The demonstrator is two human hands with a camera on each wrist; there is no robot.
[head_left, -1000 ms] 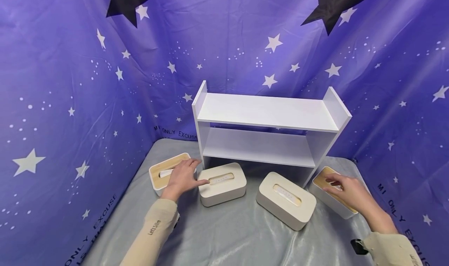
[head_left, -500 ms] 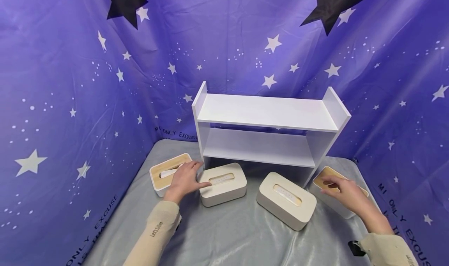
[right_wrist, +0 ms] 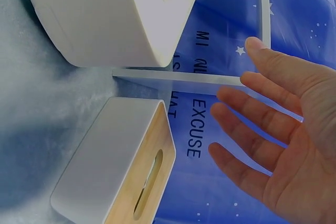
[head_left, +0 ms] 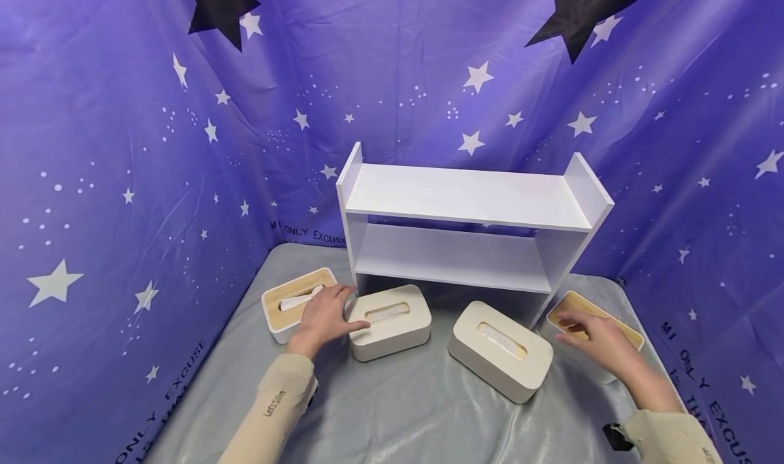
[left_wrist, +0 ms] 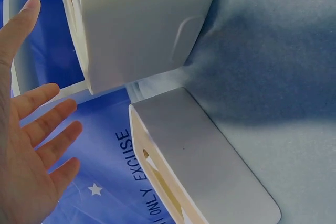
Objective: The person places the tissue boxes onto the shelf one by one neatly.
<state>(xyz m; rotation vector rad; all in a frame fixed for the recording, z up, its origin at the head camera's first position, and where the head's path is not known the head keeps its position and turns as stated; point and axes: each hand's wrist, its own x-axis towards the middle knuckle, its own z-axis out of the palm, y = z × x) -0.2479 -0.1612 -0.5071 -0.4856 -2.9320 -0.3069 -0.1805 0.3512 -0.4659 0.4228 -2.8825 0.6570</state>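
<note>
The left hand (head_left: 324, 316), grip wide, hovers between a wood-topped tissue box (head_left: 283, 294) and a cream tissue box (head_left: 392, 329); the right hand (head_left: 599, 343), also wide, hovers above a second wood-topped tissue box (right_wrist: 118, 156).

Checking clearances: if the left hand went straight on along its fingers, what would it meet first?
The left hand would likely meet the left upright panel of the white, rectangular two-tier shelf first, though depth is hard to judge.

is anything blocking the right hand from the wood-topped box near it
Nothing visible does: in the right wrist view, only a gap shows between the right hand and the wood-topped box.
</note>
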